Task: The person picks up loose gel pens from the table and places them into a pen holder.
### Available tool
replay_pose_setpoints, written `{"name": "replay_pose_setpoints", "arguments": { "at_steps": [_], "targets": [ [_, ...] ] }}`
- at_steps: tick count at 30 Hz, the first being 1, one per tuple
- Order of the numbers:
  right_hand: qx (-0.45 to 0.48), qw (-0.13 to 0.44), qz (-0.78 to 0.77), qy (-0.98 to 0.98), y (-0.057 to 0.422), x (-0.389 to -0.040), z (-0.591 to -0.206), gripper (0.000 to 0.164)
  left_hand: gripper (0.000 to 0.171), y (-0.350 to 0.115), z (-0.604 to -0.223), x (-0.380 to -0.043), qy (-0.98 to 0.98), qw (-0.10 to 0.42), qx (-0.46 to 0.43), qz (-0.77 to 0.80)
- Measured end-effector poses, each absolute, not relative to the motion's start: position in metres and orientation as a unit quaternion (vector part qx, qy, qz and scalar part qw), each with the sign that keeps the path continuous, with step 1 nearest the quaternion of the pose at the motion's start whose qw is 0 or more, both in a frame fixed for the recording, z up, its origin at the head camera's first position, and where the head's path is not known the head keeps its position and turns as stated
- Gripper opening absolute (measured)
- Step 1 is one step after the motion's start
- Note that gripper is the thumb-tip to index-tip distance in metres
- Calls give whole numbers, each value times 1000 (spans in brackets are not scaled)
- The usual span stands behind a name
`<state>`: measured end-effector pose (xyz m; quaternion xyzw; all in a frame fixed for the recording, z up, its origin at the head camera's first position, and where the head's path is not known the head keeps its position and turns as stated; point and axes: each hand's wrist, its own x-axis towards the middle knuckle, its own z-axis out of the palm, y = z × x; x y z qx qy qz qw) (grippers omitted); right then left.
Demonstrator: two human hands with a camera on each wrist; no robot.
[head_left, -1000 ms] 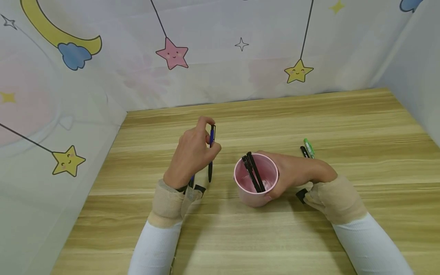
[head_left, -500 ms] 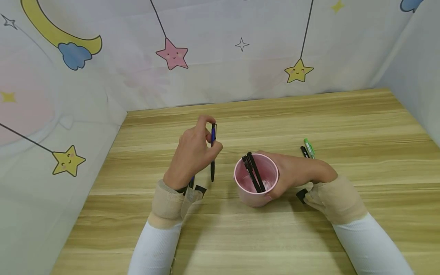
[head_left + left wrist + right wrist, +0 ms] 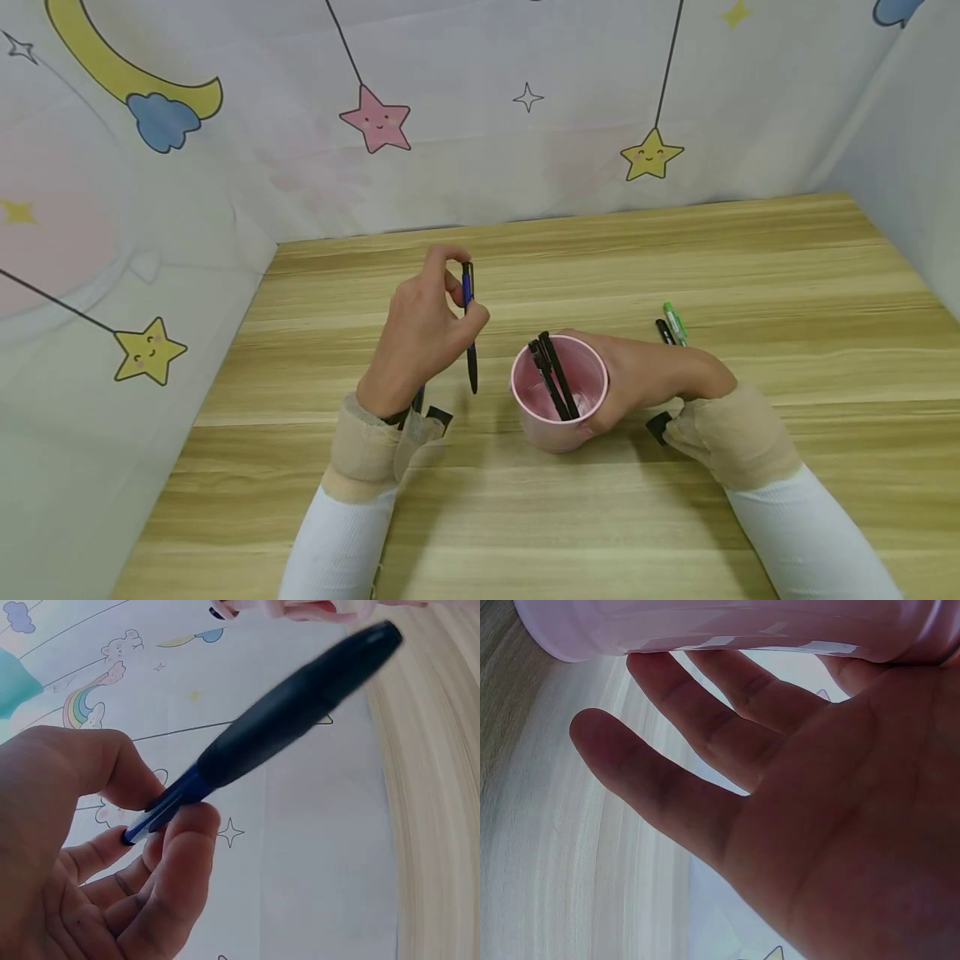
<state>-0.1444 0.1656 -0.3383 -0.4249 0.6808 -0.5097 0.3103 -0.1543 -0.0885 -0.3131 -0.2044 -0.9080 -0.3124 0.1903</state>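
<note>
My left hand [image 3: 426,321] pinches a blue-and-black pen [image 3: 472,367] near its upper, clip end, a fingertip on its top. The pen's dark tip points down at the left of the pink cup [image 3: 551,435]. In the left wrist view the same pen [image 3: 292,712] slants up from between thumb and fingers, its black grip part toward the camera. My right hand [image 3: 648,367] holds the cup from the right side, thumb at the near side. Inside the cup lean two black pens [image 3: 553,379]. The right wrist view shows the right hand's fingers [image 3: 705,724] along the cup's wall [image 3: 727,630].
Beyond the right hand a green pen [image 3: 674,321] and a black pen [image 3: 664,332] lie on the wooden table [image 3: 570,517], partly hidden by that hand. A white curtain [image 3: 480,167] printed with stars stands along the table's back edge. Both wrists carry beige wraps.
My left hand has moved slightly right and away from me, bringing the pen a little closer to the cup. The right hand and the cup have stayed in place.
</note>
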Motion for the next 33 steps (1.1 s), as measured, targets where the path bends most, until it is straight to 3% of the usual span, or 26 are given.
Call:
{"name": "replay_pose_setpoints", "arguments": {
  "at_steps": [33],
  "targets": [
    [-439, 312, -523, 660, 165, -144, -339, 73, 49, -84, -303, -148, -847, 206, -203, -446]
  ]
}}
